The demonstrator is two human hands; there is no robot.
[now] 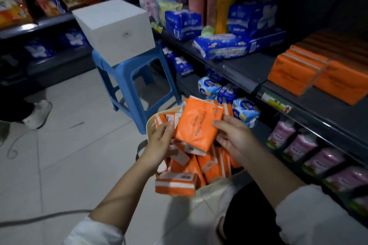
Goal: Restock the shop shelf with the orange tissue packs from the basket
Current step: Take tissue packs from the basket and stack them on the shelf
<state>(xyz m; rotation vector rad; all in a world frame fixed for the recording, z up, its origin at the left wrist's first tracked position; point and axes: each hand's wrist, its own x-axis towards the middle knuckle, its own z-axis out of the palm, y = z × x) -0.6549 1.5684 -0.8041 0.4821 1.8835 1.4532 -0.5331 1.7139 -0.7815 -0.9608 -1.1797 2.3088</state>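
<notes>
A cream basket (211, 187) on the floor holds several orange tissue packs (179, 184). Above it one orange tissue pack (197, 125) is lifted, tilted. My left hand (159, 141) holds its left edge with curled fingers, and my right hand (233, 135) grips its right edge, thumb on the front. On the dark shop shelf (245, 73) to the right, more orange packs (298, 69) stand in rows near the front edge.
Blue tissue packs (225, 45) lie on the same shelf to the left of the orange rows. A blue plastic stool (131, 83) with a white box (117, 28) stands just behind the basket. Pink packs (310, 149) fill the lower shelf. A person's shoe (37, 113) is at left.
</notes>
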